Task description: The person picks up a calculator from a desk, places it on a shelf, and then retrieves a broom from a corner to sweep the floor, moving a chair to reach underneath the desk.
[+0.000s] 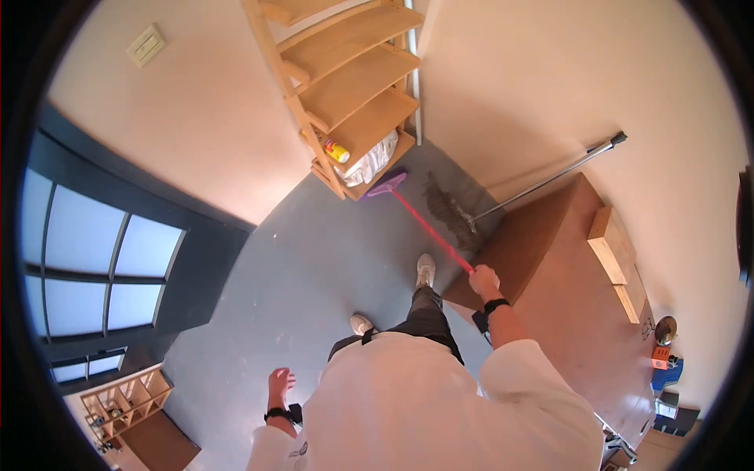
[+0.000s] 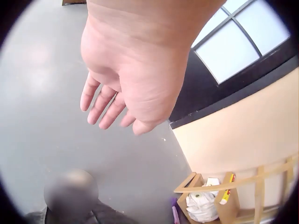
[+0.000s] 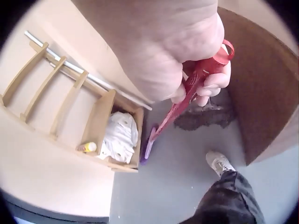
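My right hand grips the top end of a red broom handle, fingers curled round it. In the right wrist view the handle's hanging loop sticks out above the fist. The broom's purple head is down on the grey floor, right by the bottom of a wooden shelf unit. My left hand hangs at my side, holding nothing. Its fingers look loosely bent in the left wrist view, with grey floor behind them.
A flat grey mop lies on the floor, its metal pole leaning on the wall. At my right stands a large brown table. The bottom shelves hold white cloth and a yellow container. Dark-framed windows are left.
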Motion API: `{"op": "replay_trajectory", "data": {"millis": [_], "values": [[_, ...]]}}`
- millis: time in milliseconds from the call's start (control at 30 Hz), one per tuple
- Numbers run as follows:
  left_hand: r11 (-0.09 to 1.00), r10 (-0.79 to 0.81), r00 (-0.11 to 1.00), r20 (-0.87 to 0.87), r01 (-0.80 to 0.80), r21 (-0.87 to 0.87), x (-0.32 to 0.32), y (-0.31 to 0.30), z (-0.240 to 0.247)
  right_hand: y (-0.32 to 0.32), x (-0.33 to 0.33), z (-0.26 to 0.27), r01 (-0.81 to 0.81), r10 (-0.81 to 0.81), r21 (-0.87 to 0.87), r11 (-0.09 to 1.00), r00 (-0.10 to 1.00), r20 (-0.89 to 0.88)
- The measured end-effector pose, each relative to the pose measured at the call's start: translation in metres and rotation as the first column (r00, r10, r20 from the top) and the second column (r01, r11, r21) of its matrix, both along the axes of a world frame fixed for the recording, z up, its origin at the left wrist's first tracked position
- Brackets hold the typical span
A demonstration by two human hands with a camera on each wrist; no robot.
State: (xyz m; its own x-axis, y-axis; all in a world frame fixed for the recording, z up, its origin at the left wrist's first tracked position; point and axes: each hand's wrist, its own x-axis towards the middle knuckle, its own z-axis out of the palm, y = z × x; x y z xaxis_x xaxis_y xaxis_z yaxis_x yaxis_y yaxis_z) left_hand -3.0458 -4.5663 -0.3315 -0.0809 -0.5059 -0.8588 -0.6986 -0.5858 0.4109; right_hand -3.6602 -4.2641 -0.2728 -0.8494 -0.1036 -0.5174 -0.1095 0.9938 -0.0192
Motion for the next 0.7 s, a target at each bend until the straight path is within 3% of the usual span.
{"op": "replay_trajectory", "data": {"millis": [33,100,133,200,267,300,367,467,533,600,633,700], "values": [[1.000,-0.006,1.000,-0.002,0.006,0.001,0.000,0.008,0.003,0.001,-0.022,0.009,-0.015,0.015,-0.012,1.000,1.000,-0.010],[0.985,0.170,0.985,0.035,-0.170,0.009,-0.005,0.029,0.006,0.014,-0.072,0.022,-0.091,0.091,-0.028,0.995,0.996,-0.019],[0.984,0.178,0.983,0.037,-0.179,0.009,-0.011,0.038,0.006,0.028,-0.103,0.027,-0.149,0.149,-0.035,0.988,0.989,-0.016],[0.983,0.181,0.981,0.074,-0.184,0.029,-0.036,0.055,0.007,0.059,-0.177,0.042,0.173,-0.123,-0.149,0.974,0.948,0.294],[0.994,0.112,0.993,0.036,-0.112,0.016,-0.063,0.075,0.004,0.065,-0.234,0.103,0.195,-0.131,-0.175,0.965,0.938,0.322],[0.999,0.003,1.000,-0.022,-0.004,-0.049,-0.076,0.086,-0.002,0.062,-0.259,0.127,0.115,-0.086,-0.098,0.989,0.962,0.257],[0.983,0.163,0.984,-0.072,-0.156,0.101,-0.125,0.089,0.002,0.050,-0.310,0.167,-0.103,0.093,0.070,0.992,0.986,0.137],[0.994,0.027,1.000,-0.013,-0.025,0.107,-0.217,0.082,0.032,0.036,-0.396,0.173,-0.406,0.454,0.357,0.841,0.889,-0.060],[0.999,-0.004,1.000,0.007,0.003,0.045,-0.261,0.067,0.046,0.026,-0.458,0.183,-0.425,0.467,0.411,0.807,0.884,-0.001],[0.992,0.028,0.996,-0.083,-0.038,-0.121,-0.288,0.053,0.055,0.021,-0.518,0.178,-0.508,0.644,0.460,0.728,0.736,-0.207],[0.987,0.074,0.994,-0.076,-0.084,-0.139,-0.299,0.046,0.065,0.011,-0.541,0.178,-0.500,0.663,0.521,0.692,0.726,-0.183],[0.932,0.039,0.994,-0.105,-0.075,-0.355,-0.314,0.042,0.086,-0.012,-0.580,0.174,-0.501,0.720,0.619,0.605,0.677,-0.156]]}}
